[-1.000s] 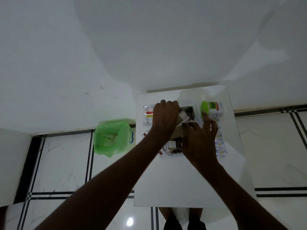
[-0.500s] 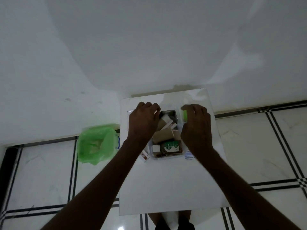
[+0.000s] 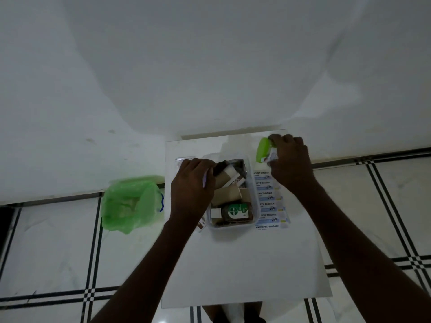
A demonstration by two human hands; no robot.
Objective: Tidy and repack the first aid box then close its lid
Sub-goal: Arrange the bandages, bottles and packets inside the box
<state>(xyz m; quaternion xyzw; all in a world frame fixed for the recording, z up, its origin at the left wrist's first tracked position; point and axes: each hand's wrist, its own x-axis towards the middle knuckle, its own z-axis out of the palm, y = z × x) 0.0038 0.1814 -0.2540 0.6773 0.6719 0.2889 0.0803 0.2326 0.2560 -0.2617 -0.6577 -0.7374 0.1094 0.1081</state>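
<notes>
A clear plastic first aid box (image 3: 250,183) stands open on a small white table (image 3: 245,264). Inside lie brown bandage rolls (image 3: 227,193), a brown antiseptic bottle (image 3: 236,213) and small cartons. My left hand (image 3: 190,190) rests on the box's left rim, fingers curled over a dark item at the far left corner. My right hand (image 3: 290,162) grips a green-capped bottle (image 3: 263,150) lying on the table to the right of the box. A strip of antiseptic bandage packets (image 3: 268,201) lies along the box's right side.
A bin lined with a green bag (image 3: 130,203) stands on the tiled floor left of the table. A small packet (image 3: 184,158) lies at the table's far left, and a small carton (image 3: 201,226) sits by the box's near left corner. A white wall rises behind.
My right hand has moved right and away from the box to the green-capped bottle and closed on it. My left hand stays at the box's left rim. The camera view has shifted.
</notes>
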